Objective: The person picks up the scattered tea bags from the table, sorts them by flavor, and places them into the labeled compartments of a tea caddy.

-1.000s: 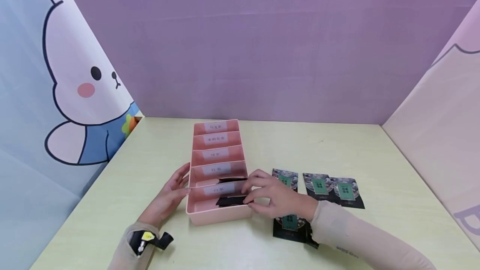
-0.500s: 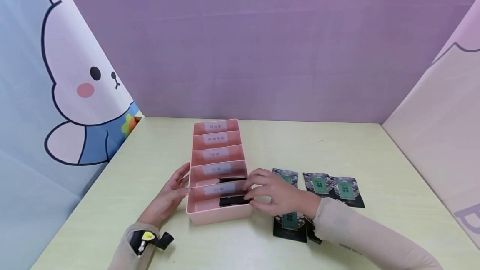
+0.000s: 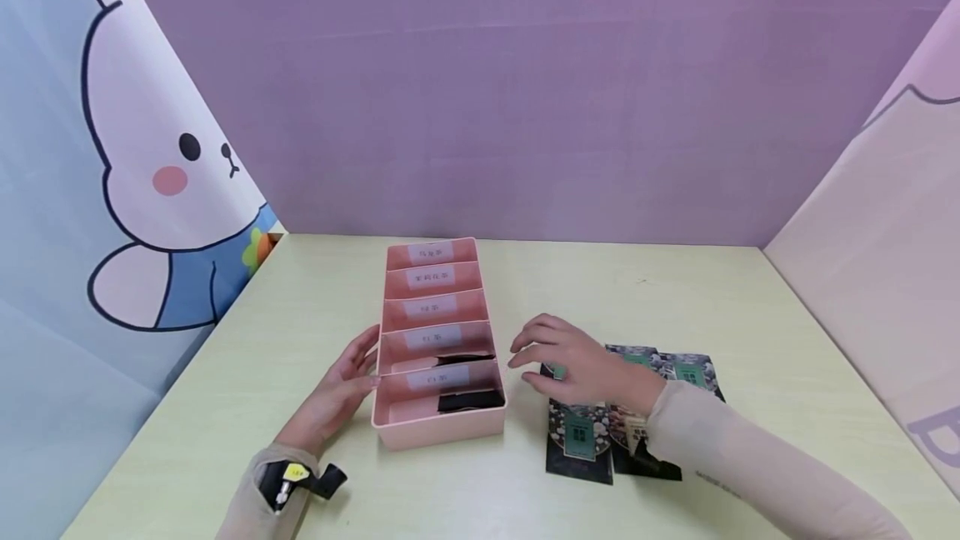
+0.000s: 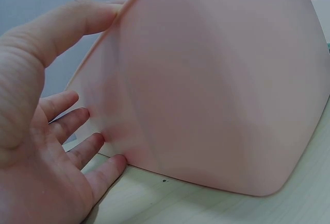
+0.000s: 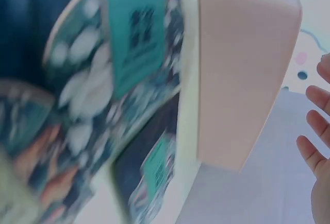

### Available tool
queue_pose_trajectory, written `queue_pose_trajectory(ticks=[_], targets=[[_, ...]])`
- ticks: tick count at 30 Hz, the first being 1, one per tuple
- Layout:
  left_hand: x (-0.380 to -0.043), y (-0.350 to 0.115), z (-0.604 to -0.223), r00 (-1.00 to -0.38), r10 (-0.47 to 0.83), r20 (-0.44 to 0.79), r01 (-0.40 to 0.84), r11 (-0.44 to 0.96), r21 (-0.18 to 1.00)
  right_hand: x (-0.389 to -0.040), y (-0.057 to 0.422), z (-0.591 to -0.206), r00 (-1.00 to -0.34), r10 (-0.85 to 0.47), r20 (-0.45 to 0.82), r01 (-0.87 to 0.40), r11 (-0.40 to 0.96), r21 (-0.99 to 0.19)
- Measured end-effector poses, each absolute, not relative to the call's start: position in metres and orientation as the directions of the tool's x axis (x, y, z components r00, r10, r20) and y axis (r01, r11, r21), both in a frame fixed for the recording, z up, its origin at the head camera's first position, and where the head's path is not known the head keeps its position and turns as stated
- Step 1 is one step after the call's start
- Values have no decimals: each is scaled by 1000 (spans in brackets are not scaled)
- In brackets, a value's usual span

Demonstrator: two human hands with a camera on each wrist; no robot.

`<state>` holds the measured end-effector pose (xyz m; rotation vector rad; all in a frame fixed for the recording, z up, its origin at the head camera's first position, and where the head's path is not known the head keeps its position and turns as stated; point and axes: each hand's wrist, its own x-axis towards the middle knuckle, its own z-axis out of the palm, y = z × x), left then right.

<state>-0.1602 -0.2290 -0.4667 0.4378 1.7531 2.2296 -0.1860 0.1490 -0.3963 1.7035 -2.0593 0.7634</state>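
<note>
A long pink divider box [image 3: 442,433] with several labelled compartments stands on the table. My left hand [image 3: 337,390] rests against its left side, near the front; the left wrist view shows the thumb at the rim and the fingertips on the outer wall [image 4: 196,90]. A black sachet [image 3: 471,401] lies in the front compartment, and another dark sachet [image 3: 465,358] leans in the one behind. My right hand [image 3: 577,363], fingers loosely bent and holding nothing, hovers to the right of the box, over the sachets on the table.
Several dark printed sachets lie right of the box: one with a green label [image 3: 580,440], one with a beige label [image 3: 637,448] beside it, and a green-labelled one [image 3: 692,372] farther back. A purple backdrop [image 3: 525,107] closes the table's far edge.
My right hand has let go of the black sachet in the front compartment and moved right, away from the box. That sachet shifted slightly right earlier. The left hand has stayed put.
</note>
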Motion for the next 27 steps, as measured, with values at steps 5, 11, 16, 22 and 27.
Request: queue_pose_trajectory(ticks=[5,11,16,22,27], targets=[[-160,-229,-466,-926,376,30,-53,-208,977,-198,167,-405,-258,-776,575,-966,195,-170],[-160,-229,-466,-928,373,16,-64,-202,977,-205,188,-413,-447,-782,435,-895,395,-209],[-160,-229,-465,-926,376,16,-65,-204,977,-205,202,-418,-652,-727,217,-757,603,-252],[-160,-229,-465,-927,375,18,-62,-200,978,-208,212,-425,-720,-684,117,-688,681,-251],[-161,-229,-465,-927,375,22,-56,-197,979,-210,219,-429,-743,-662,99,-663,707,-247]])
